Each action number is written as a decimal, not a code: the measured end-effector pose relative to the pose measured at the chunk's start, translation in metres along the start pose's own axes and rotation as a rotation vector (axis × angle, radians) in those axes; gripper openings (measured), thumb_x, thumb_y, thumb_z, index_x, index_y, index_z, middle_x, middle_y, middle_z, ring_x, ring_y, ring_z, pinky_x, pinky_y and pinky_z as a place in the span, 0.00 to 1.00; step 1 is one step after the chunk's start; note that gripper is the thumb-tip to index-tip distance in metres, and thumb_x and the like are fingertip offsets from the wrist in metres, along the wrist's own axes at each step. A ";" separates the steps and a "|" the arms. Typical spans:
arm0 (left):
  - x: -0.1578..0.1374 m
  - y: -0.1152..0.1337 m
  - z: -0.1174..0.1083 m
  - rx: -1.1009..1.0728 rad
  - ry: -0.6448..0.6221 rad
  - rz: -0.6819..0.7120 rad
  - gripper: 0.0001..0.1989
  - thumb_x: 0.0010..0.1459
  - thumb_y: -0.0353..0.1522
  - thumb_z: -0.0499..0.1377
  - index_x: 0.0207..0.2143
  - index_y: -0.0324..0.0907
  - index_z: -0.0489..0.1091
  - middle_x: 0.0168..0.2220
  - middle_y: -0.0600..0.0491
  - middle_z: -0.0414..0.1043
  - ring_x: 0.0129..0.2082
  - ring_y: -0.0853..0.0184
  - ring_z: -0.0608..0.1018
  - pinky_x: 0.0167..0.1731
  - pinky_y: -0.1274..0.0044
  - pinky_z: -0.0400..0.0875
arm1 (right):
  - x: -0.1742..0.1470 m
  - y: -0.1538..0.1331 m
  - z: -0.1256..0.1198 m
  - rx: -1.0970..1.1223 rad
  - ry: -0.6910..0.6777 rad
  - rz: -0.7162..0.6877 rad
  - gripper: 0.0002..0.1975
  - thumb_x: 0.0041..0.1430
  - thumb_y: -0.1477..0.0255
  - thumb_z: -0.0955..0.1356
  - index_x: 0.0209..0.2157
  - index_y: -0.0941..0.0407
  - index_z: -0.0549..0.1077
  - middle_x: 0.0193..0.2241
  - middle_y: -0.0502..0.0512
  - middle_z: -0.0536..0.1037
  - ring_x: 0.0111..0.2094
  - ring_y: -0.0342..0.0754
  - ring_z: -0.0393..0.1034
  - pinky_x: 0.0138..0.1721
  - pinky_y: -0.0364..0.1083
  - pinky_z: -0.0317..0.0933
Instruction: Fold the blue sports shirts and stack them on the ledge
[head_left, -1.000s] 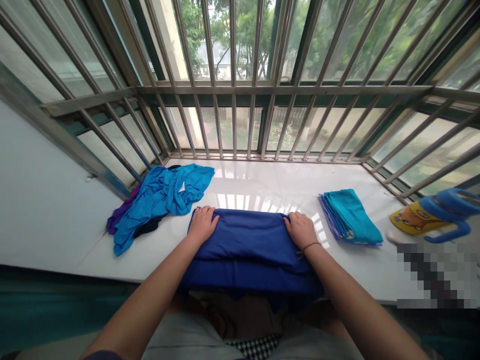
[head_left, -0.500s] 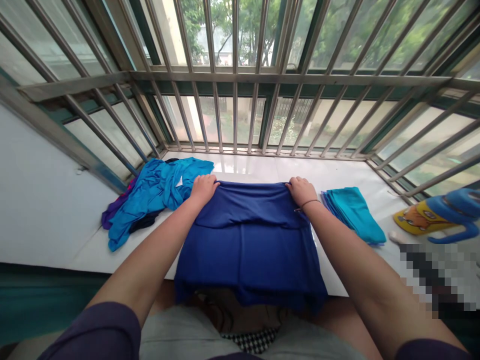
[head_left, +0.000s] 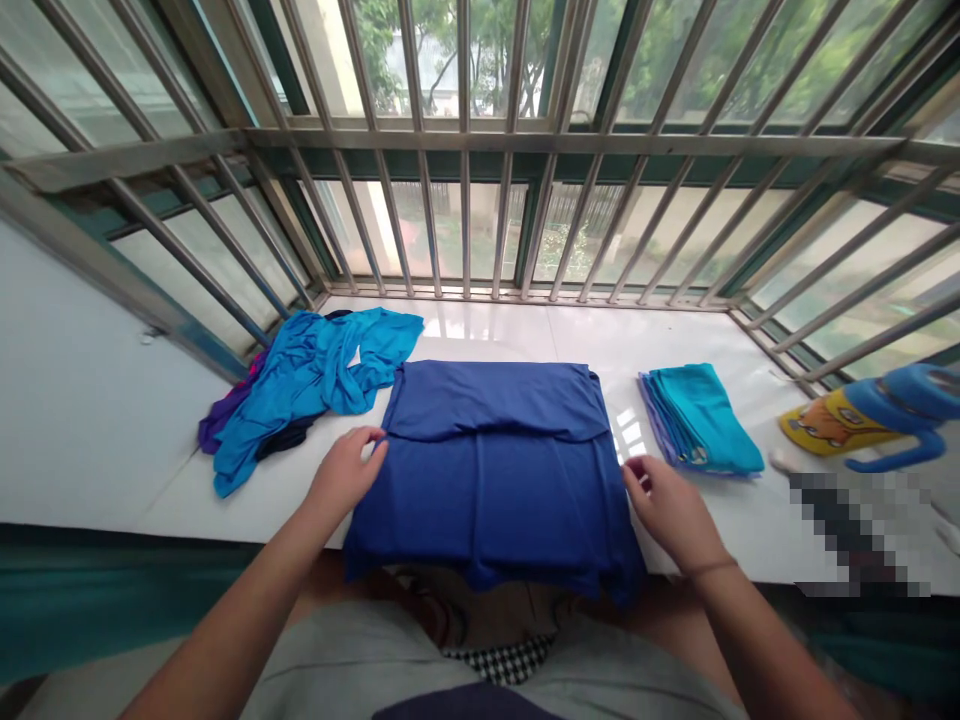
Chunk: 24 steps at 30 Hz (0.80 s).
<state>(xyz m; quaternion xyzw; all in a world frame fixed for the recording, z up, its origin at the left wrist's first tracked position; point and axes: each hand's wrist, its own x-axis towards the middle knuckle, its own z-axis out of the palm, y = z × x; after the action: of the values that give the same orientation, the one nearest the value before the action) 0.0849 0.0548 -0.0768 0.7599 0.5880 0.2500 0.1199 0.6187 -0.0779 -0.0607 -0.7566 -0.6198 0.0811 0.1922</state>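
Observation:
A dark blue piece of clothing [head_left: 480, 490] lies spread out in front of me, its far part folded over toward me in a wide flap. The near edge hangs over the front of the white ledge. At its left edge is my left hand [head_left: 349, 475], thumb and fingers apart, holding nothing. By the right edge, my right hand [head_left: 671, 505] has its fingers loosely curled and apart, also without anything in it. Whether the fingertips touch the cloth, I cannot tell.
A crumpled pile of bright blue clothes [head_left: 315, 380], with purple and black pieces under it, lies at the left. To the right is a folded teal stack [head_left: 705, 415], then a yellow and blue bottle [head_left: 847, 420]. Metal bars [head_left: 465, 220] close off the window behind the white ledge [head_left: 525, 325].
Both hands have let go of the garment's far fold and come back toward me along its sides. The far flap now lies flat on the cloth.

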 end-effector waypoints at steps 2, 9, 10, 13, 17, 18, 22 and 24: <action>-0.067 -0.012 -0.006 -0.037 0.013 -0.059 0.16 0.72 0.46 0.55 0.45 0.46 0.77 0.45 0.48 0.82 0.46 0.55 0.83 0.49 0.67 0.79 | -0.070 0.010 0.006 0.047 0.038 0.040 0.16 0.73 0.56 0.62 0.40 0.51 0.76 0.33 0.55 0.81 0.32 0.53 0.77 0.35 0.49 0.69; -0.198 -0.022 0.007 0.170 0.112 0.140 0.29 0.67 0.53 0.64 0.62 0.47 0.71 0.58 0.41 0.79 0.57 0.47 0.80 0.62 0.57 0.72 | -0.191 0.007 0.057 -0.105 0.300 -0.321 0.16 0.71 0.59 0.69 0.56 0.48 0.77 0.52 0.63 0.81 0.50 0.61 0.79 0.52 0.58 0.74; -0.201 -0.019 0.011 0.219 0.115 0.143 0.31 0.67 0.53 0.64 0.64 0.46 0.70 0.60 0.39 0.78 0.58 0.46 0.80 0.62 0.56 0.72 | -0.191 0.005 0.064 -0.161 0.303 -0.338 0.18 0.72 0.61 0.69 0.59 0.47 0.76 0.56 0.64 0.80 0.53 0.62 0.78 0.53 0.59 0.73; -0.197 -0.008 0.019 0.323 0.144 0.111 0.28 0.71 0.50 0.61 0.65 0.44 0.70 0.59 0.37 0.78 0.57 0.45 0.80 0.59 0.55 0.72 | -0.177 0.000 0.071 -0.241 0.322 -0.350 0.15 0.73 0.66 0.68 0.57 0.46 0.79 0.58 0.62 0.79 0.55 0.61 0.77 0.57 0.60 0.71; -0.183 0.001 0.012 0.335 0.159 0.133 0.14 0.75 0.41 0.57 0.53 0.45 0.78 0.52 0.42 0.81 0.51 0.50 0.82 0.55 0.60 0.74 | -0.157 0.002 0.057 -0.128 0.259 -0.471 0.13 0.75 0.66 0.66 0.45 0.50 0.83 0.47 0.59 0.83 0.48 0.55 0.79 0.53 0.53 0.74; -0.182 0.001 0.009 0.328 0.154 0.146 0.13 0.76 0.39 0.56 0.51 0.46 0.79 0.50 0.43 0.82 0.50 0.51 0.82 0.54 0.61 0.74 | -0.155 0.004 0.052 -0.103 0.228 -0.492 0.13 0.76 0.66 0.65 0.44 0.50 0.83 0.46 0.59 0.83 0.47 0.54 0.79 0.52 0.52 0.74; -0.184 -0.005 0.005 0.324 0.139 0.173 0.13 0.74 0.40 0.59 0.51 0.45 0.80 0.51 0.43 0.82 0.51 0.51 0.82 0.54 0.61 0.73 | -0.155 0.012 0.043 -0.115 0.209 -0.490 0.12 0.76 0.64 0.66 0.48 0.51 0.82 0.48 0.60 0.82 0.48 0.54 0.79 0.52 0.51 0.74; -0.188 -0.010 0.012 0.356 0.124 0.166 0.16 0.72 0.41 0.61 0.56 0.46 0.78 0.56 0.41 0.81 0.55 0.48 0.81 0.57 0.59 0.71 | -0.156 0.017 0.047 -0.178 0.225 -0.490 0.13 0.73 0.63 0.68 0.52 0.50 0.82 0.55 0.63 0.81 0.54 0.58 0.77 0.56 0.55 0.72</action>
<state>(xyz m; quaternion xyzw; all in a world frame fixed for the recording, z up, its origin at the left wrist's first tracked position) 0.0477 -0.1204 -0.1364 0.7980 0.5646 0.1974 -0.0738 0.5833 -0.2232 -0.1283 -0.6022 -0.7637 -0.1071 0.2064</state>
